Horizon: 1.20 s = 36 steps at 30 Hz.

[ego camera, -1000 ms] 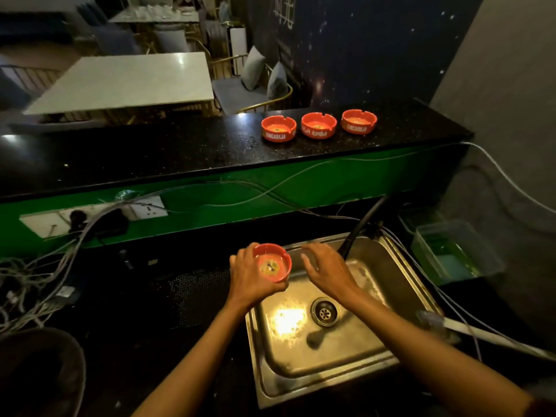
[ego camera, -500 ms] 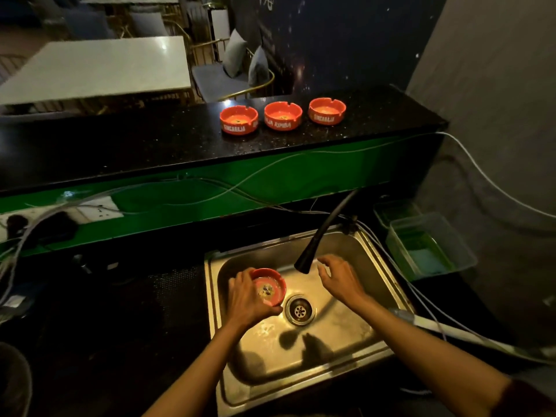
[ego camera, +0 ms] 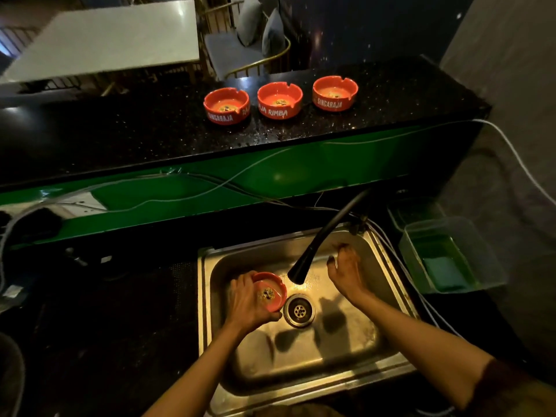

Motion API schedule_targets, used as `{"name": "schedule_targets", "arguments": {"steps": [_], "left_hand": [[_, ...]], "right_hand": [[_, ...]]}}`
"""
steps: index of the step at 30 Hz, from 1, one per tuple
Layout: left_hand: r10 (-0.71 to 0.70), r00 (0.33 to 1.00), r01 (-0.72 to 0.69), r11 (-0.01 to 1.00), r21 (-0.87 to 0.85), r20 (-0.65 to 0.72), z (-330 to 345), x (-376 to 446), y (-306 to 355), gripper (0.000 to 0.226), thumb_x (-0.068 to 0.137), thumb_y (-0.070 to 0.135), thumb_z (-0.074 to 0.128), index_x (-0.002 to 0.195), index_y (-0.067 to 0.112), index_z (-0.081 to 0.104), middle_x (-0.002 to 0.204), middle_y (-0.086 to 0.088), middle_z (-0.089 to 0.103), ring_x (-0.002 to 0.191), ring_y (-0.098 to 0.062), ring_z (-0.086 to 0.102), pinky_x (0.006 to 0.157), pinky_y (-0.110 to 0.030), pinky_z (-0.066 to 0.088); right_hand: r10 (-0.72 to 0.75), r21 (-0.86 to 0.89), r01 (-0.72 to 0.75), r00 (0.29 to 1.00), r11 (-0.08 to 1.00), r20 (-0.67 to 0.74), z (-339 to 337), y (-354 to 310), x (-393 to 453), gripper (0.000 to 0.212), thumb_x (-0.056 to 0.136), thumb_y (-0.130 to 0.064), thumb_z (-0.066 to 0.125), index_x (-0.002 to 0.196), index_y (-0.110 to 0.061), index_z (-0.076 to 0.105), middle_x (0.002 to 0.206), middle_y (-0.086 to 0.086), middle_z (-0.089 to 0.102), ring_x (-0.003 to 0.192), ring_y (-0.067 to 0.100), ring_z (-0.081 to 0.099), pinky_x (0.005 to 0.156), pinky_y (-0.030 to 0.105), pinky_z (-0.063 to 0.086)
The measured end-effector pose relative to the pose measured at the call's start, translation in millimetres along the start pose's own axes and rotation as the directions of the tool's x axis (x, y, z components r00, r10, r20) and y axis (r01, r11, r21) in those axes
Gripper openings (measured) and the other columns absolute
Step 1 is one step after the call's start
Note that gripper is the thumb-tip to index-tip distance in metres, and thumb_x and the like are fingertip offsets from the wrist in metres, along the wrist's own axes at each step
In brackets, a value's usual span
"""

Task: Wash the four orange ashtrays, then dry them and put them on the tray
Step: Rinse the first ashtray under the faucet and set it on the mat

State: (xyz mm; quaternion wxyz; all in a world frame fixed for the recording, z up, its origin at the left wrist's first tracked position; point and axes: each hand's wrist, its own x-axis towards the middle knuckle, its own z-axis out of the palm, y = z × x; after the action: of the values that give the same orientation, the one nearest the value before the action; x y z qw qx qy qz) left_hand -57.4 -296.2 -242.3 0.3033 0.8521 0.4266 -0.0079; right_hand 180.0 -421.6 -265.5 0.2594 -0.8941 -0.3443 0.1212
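Observation:
My left hand (ego camera: 248, 302) grips an orange ashtray (ego camera: 270, 291) with ash in its bowl, held inside the steel sink (ego camera: 370, 353) just left of the drain (ego camera: 298, 310). The black faucet spout (ego camera: 313, 251) ends just to the ashtray's upper right. My right hand (ego camera: 346, 270) hovers over the sink's far right part, fingers spread, holding nothing. Three more orange ashtrays (ego camera: 226, 105) (ego camera: 280, 100) (ego camera: 335, 93) with white lettering stand in a row on the raised black counter (ego camera: 120, 139) behind the sink. No tray is in view.
A clear plastic tub (ego camera: 451, 254) holding a green sponge sits right of the sink. Cables (ego camera: 210, 188) run along the green panel above the sink, and more run past the sink's right edge. A white table (ego camera: 105, 37) and chairs stand beyond the counter.
My left hand has lowered the ashtray deeper into the sink beside the drain. My right hand has shifted right, past the faucet spout. The view has tilted down.

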Motion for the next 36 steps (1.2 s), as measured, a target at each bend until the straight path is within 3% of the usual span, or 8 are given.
{"name": "schedule_targets", "arguments": {"steps": [4,7,16,19,23,28,31,36], "left_hand": [[-0.001,1.0,0.001,1.0,0.027,0.022,9,1,-3,0.114,0.043,0.064,0.08,0.137,0.017,0.035,0.133,-0.004,0.041,0.121,-0.022,0.036,0.102,-0.035,0.037],[-0.003,0.999,0.004,1.0,-0.005,0.037,13,-2,-5,0.116,0.043,0.067,0.078,0.138,0.019,0.033,0.134,-0.003,0.039,0.121,-0.021,0.035,0.1,-0.033,0.038],[-0.029,0.998,0.031,0.999,-0.029,0.053,17,-6,-6,0.116,0.045,0.068,0.077,0.138,0.018,0.03,0.134,-0.002,0.037,0.122,-0.02,0.034,0.1,-0.03,0.037],[-0.023,0.999,0.024,1.0,-0.02,0.044,16,-7,-6,0.115,0.046,0.068,0.077,0.138,0.018,0.03,0.135,-0.003,0.037,0.122,-0.02,0.034,0.099,-0.028,0.035],[-0.014,0.999,0.015,1.0,-0.019,0.035,14,-8,-7,0.114,0.049,0.063,0.081,0.14,0.018,0.028,0.138,-0.003,0.035,0.125,-0.021,0.032,0.098,-0.027,0.031],[-0.01,1.0,0.011,0.999,-0.048,0.01,12,-11,-9,0.114,0.051,0.058,0.084,0.141,0.016,0.027,0.138,-0.004,0.036,0.126,-0.021,0.032,0.1,-0.026,0.03],[-0.013,1.0,0.014,0.999,-0.043,0.026,15,-12,-12,0.115,0.05,0.057,0.084,0.141,0.016,0.027,0.138,-0.005,0.035,0.127,-0.023,0.031,0.105,-0.031,0.03],[-0.036,0.998,0.036,0.999,-0.002,0.043,20,-10,-12,0.115,0.048,0.06,0.083,0.14,0.017,0.029,0.138,-0.004,0.037,0.126,-0.024,0.032,0.102,-0.033,0.037]], "right_hand": [[0.116,0.0,-0.116,0.992,0.993,0.04,-7,16,24,0.071,0.092,-0.014,0.053,0.153,-0.009,0.015,0.159,0.013,0.019,0.145,0.033,0.019,0.116,0.042,0.027],[0.124,-0.045,-0.119,0.983,0.992,0.136,-8,27,48,0.084,0.094,-0.013,0.05,0.152,-0.008,-0.01,0.161,0.013,-0.009,0.148,0.03,-0.003,0.118,0.038,0.022],[0.106,-0.032,-0.102,0.982,0.994,0.159,10,18,60,0.092,0.082,-0.039,0.039,0.15,0.0,-0.01,0.156,0.021,-0.021,0.145,0.034,-0.018,0.116,0.034,-0.002],[0.103,-0.128,-0.074,0.966,0.989,0.236,17,21,82,0.09,0.088,-0.039,0.05,0.151,0.001,-0.001,0.158,0.024,-0.011,0.147,0.034,-0.011,0.12,0.038,-0.002],[0.112,-0.219,-0.048,0.949,0.975,0.293,33,40,113,0.092,0.075,-0.065,0.027,0.142,-0.002,0.032,0.152,0.023,0.027,0.145,0.036,0.013,0.121,0.047,0.01],[0.234,0.121,-0.253,0.96,0.96,0.151,19,-8,45,0.06,0.093,-0.021,0.053,0.144,0.001,0.032,0.15,0.023,0.033,0.137,0.036,0.034,0.112,0.037,0.028],[0.301,0.198,-0.355,0.918,0.914,0.257,39,-21,-5,0.035,0.092,-0.017,0.056,0.125,-0.005,0.056,0.126,0.019,0.061,0.116,0.034,0.056,0.094,0.037,0.045],[0.302,0.312,-0.486,0.82,0.816,0.486,56,-39,-58,0.022,0.091,-0.02,0.055,0.103,-0.009,0.07,0.096,0.011,0.074,0.089,0.025,0.069,0.077,0.029,0.052]]}}
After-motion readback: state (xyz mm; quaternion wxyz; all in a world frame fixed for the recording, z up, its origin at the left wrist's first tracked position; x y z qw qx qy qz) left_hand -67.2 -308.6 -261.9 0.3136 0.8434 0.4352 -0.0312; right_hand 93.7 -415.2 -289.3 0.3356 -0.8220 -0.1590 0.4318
